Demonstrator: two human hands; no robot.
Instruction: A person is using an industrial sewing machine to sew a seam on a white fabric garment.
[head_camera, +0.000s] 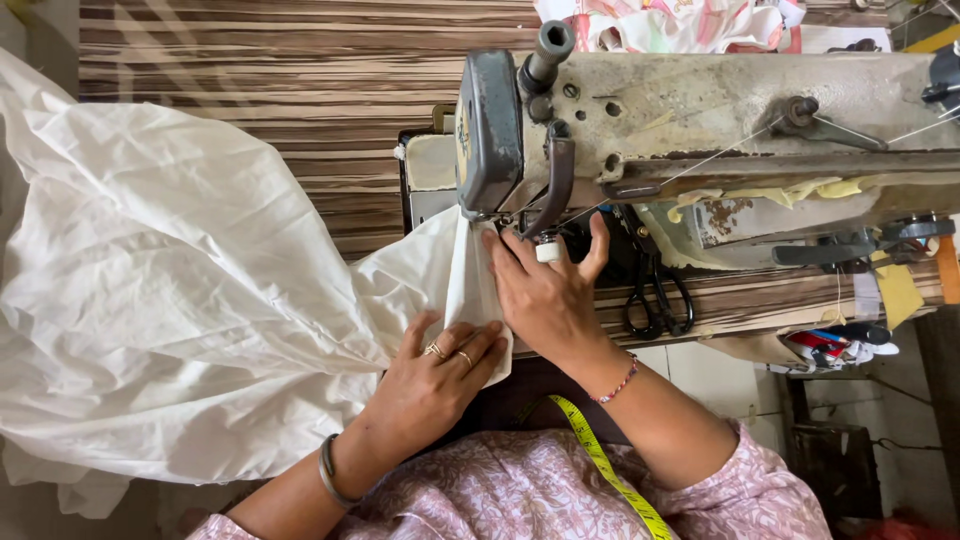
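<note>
My left hand (435, 375) lies flat, fingers spread, pressing the crumpled white cotton cloth (180, 300) onto the striped wooden table (300, 120). My right hand (545, 290) rests open on the cloth's folded edge beneath the worn grey sewing machine (650, 130), black scissors (655, 295) just beside it.

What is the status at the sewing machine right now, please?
Left hand flat on white cloth. Right hand guiding cloth at the sewing machine. Scissors beside it, clear.
</note>
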